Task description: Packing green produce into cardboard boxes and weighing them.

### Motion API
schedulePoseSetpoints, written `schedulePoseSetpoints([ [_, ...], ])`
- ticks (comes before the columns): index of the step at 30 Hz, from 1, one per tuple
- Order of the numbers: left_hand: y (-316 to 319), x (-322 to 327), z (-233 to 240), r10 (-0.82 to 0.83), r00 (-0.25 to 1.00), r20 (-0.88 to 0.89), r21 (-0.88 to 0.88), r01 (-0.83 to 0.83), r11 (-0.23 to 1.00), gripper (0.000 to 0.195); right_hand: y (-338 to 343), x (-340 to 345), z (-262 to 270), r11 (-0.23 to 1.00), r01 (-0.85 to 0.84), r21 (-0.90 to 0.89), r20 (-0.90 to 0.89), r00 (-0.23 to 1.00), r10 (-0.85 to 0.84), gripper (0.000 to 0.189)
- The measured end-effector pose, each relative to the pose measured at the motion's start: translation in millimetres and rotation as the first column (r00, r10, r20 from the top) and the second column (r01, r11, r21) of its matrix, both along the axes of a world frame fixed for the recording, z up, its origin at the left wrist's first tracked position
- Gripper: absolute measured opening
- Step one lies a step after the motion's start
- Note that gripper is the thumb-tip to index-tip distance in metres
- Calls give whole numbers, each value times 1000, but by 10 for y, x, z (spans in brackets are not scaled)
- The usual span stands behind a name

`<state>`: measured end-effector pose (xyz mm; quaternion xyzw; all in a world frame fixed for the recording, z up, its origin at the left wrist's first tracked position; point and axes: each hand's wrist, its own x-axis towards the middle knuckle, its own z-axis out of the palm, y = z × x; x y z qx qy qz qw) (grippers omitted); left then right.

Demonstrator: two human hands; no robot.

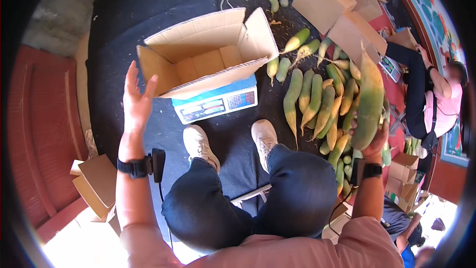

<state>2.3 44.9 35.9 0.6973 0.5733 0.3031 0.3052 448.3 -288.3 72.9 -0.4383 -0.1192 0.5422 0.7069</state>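
Observation:
My right hand [376,139] grips a large green radish [369,100] near its thick green end, its pale tapered root pointing away from me. My left hand [138,96] is raised beside the left end of an open cardboard box [215,80], with fingers apart and nothing in it. The box's flaps stand up, and the part of its inside that shows holds nothing. It rests on a blue and white digital scale [219,104] in front of my feet. Under my right hand lies a pile of green radishes [316,100], many with yellowish root ends.
Black cloth [115,82] covers the ground. Cardboard boxes [323,0] stand at the far right, and another open box [96,186] is at my left. A seated person in pink [442,108] works at the right near a second scale [390,67]. Two small radishes [278,0] lie farther off.

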Motion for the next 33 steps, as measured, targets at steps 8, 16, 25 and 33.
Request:
schedulePoseSetpoints([
  [8, 435, 102, 542, 23, 979, -203, -4, -24, 1000, 76, 1063, -119, 723, 932, -317, -176, 469, 806, 362, 78],
  [16, 364, 61, 118, -90, 961, -260, -368, -13, 930, 80, 2071, -524, 1110, 701, -509, -500, 737, 175, 653, 77],
  [25, 449, 47, -262, 0, 767, 641, -318, 266, 910, 70, 3582, -1438, 699, 297, -377, -877, 477, -605, 638, 73],
  [33, 279, 98, -331, -182, 764, 619, -56, 274, 960, 82, 4267, -1992, -469, 41, -333, -942, 298, -774, 558, 67],
])
